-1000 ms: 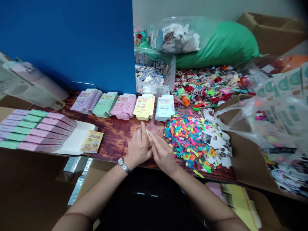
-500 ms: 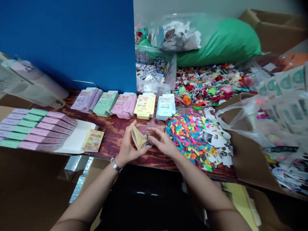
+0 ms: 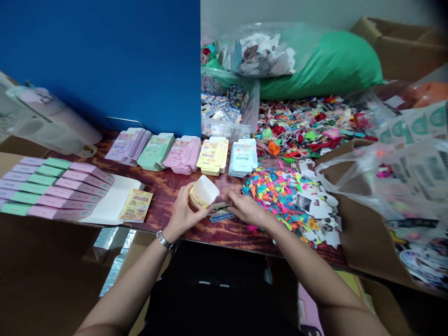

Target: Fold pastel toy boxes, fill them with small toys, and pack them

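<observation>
L hand (image 3: 182, 215) cups box (image 3: 204, 192), R hand (image 3: 249, 209) palm-down nr card (image 3: 221, 215).

even indoor light; soft shadow on blue panel (image 3: 87, 98); left hand (image 3: 182, 215) slightly blurred

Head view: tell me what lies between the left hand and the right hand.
The head view shows a small blue printed card lying on the wooden tabletop between the left hand and right hand. The left hand holds an open paper box.
</observation>
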The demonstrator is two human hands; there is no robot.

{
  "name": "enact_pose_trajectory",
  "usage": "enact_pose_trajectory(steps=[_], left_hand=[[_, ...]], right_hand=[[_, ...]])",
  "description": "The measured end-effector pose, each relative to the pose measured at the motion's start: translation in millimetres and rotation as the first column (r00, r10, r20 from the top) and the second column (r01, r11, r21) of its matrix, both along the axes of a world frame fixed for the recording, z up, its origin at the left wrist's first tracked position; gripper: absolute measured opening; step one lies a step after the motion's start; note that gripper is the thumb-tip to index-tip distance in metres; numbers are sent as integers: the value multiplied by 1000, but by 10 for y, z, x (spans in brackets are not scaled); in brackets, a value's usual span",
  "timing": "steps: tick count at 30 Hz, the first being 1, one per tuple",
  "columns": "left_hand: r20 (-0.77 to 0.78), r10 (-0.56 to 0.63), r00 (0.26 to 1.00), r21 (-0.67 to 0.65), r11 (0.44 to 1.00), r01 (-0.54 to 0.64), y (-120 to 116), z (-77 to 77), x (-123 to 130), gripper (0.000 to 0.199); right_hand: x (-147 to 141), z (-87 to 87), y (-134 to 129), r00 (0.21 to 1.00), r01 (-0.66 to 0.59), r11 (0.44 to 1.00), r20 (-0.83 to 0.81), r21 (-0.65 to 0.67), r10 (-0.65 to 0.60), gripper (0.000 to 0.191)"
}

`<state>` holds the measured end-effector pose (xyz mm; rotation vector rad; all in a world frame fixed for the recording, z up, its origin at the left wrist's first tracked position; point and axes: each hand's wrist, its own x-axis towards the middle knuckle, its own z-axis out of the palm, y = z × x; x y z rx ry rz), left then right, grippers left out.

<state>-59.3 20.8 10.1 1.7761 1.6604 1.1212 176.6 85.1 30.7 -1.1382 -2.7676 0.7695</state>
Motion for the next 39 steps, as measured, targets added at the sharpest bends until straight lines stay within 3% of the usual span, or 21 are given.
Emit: enact_pose_trajectory(steps=[2,4,7,9,13,18,21,23,24,26,28,31,35,39], left_hand=[[-86,75,993,45,996,-72,10,-24,-54,63],[-206,105,973,105,991,-85,21,-26,-75,57],[-347,71,935,164,986,-14,33,-5,-11,54],[-396,32,917,173,984,40,31,3,82,54],[-421,-16,907,168,981,96,3,-32,289,56],[-376,-87,923,176,971,163,2,-97,410,61],[-354,-91,931,163,974,157,27,-101,401,65],[-349,-83,933,138,981,138,40,-100,390,66],[-346,-81,935,128,983,133,44,-101,390,67],[-331,-91,939,119,983,137,48,-105,405,67],[-323,-109,940,126,979,157,50,-108,440,66],[-336,-140,931,145,969,198,52,-108,508,65],[-339,-147,929,146,968,207,51,-100,556,67],[-331,-156,931,134,969,210,52,-93,540,67]], right_hand=[[180,182,-51,991,8,1000,-130,-13,-9,9],[335,421,-71,967,61,995,-253,76,-40,13],[401,698,-75,936,167,942,-347,291,-59,19],[319,736,-88,951,172,906,-305,388,-50,26],[30,536,-169,979,55,911,-203,409,32,27],[-37,336,-298,931,103,932,-363,348,33,28],[356,318,-252,904,217,920,-423,327,-63,28],[790,309,-170,901,376,867,-346,326,-261,25],[1026,299,-126,888,450,831,-258,326,-380,26],[1462,262,-53,777,597,716,-39,361,-628,33],[1769,192,-15,652,646,677,206,353,-729,45],[1938,37,-24,580,664,678,355,315,-733,44],[1910,-118,-85,600,661,645,245,384,-761,29],[1924,-31,-114,583,703,574,122,420,-803,36]])
